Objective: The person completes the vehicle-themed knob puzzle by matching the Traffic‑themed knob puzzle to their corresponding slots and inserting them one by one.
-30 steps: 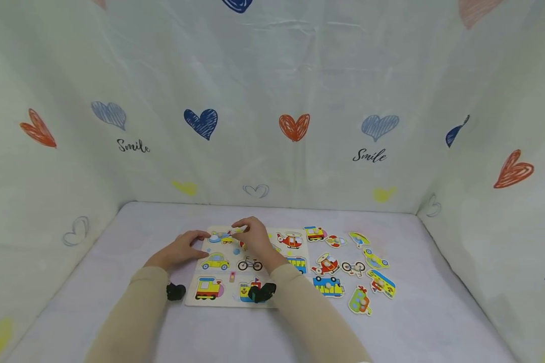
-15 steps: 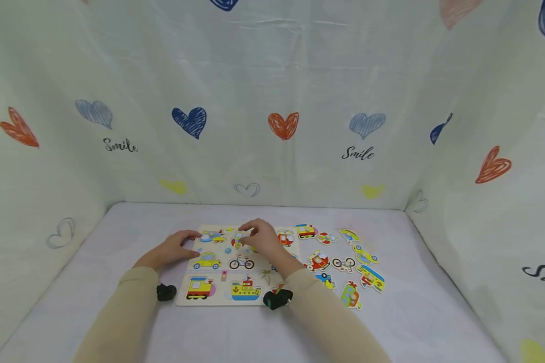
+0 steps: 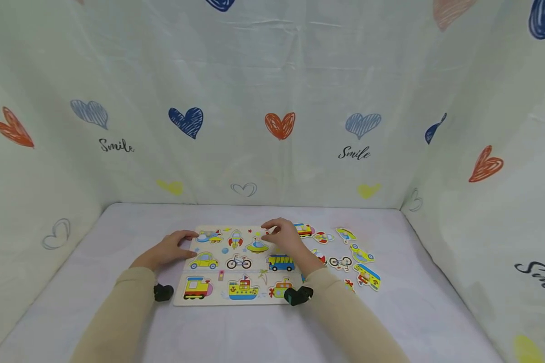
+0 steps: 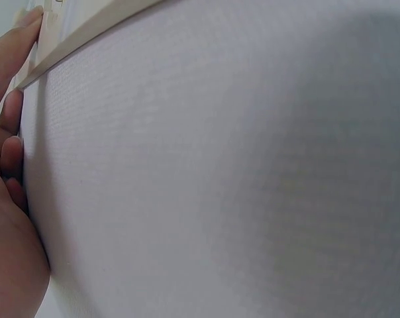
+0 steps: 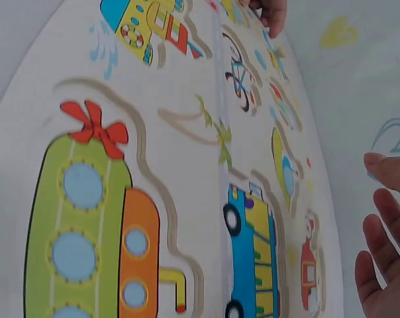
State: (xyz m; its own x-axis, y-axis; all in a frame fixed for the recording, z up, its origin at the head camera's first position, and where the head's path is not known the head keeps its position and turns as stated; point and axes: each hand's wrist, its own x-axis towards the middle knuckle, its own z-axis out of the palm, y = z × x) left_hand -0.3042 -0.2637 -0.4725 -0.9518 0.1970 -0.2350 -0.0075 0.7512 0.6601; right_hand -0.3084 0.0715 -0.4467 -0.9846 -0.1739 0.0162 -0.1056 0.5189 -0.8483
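Puzzle board [image 3: 268, 298]: it lies flat on the white table [image 3: 236, 333], just left of center in my head view. At its left edge I read the left hand [image 3: 165, 250], thumb and index finger spread apart, touching the board's border; on the left wrist feed, one digit rests on the board while the other fingers bend beside its edge. The left column shows the plane picture [image 3: 209, 236], car picture [image 3: 204, 260] and train picture [image 3: 197, 288], top to bottom. The middle column carries the rocket picture [image 3: 235, 239], bicycle picture [image 3: 239, 261] and ship picture [image 3: 242, 289]. Next come the saucer picture [image 3: 256, 245], bus picture [image 3: 280, 262] and submarine picture [image 3: 281, 289]. The right hand [image 3: 287, 239] is over the upper right corner, thumb and fingers parted with nothing between them; my right wrist feed shows it near the helicopter picture [image 5: 309, 271]. Right of the board, loose on the table, I log the train piece [image 3: 304, 230], rocket piece [image 3: 323, 237], bicycle piece [image 3: 340, 263], saucer piece [image 3: 345, 234], car piece [image 3: 361, 254] and ship piece [image 3: 367, 277]. The right forearm partly hides other pieces.
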